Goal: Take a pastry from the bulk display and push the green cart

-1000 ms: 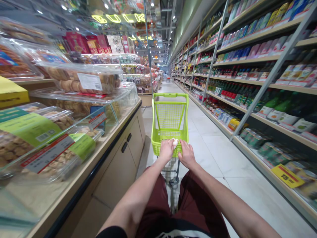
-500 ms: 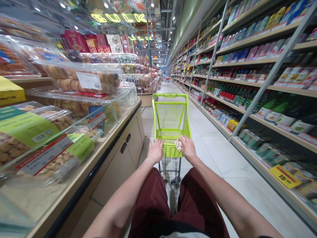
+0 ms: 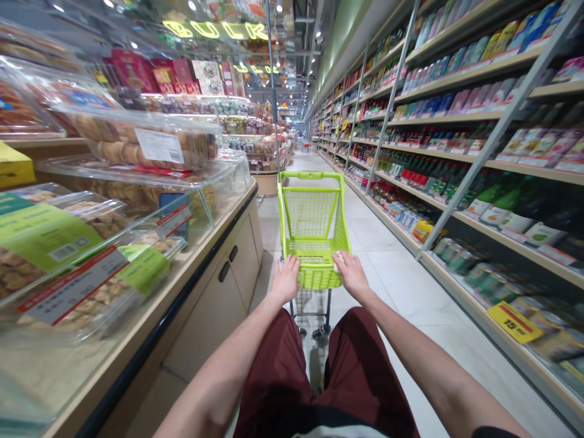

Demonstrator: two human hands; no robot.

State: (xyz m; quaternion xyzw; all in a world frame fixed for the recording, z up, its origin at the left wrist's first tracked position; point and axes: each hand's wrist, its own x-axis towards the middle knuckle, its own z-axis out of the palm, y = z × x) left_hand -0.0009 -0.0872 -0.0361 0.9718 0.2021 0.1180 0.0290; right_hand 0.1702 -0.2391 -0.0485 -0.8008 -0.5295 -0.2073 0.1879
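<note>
Ahead of me stands a lime-green shopping cart (image 3: 314, 243) with a plastic basket and dark wheels; inside, only its mesh floor and walls show. My left hand (image 3: 286, 280) is curled over the near left corner of its rim, by the handle. At the near right corner my right hand (image 3: 353, 277) grips the rim too. A bit of crumpled white tissue (image 3: 337, 260) peeks out beneath the right fingers; most of it is hidden by the hand.
Along the left runs a counter (image 3: 219, 243) with glass edges, holding clear boxes of cookies (image 3: 155, 146) and price cards. Tall shelves (image 3: 465, 158) of bottles and cans line the right. A tiled aisle (image 3: 303, 161) stretches ahead between them, past a glowing sign (image 3: 214, 30).
My right hand has come down onto the cart's right corner, and the crumpled tissue is now mostly covered. The left hand keeps its place on the rim. The view has shifted slightly.
</note>
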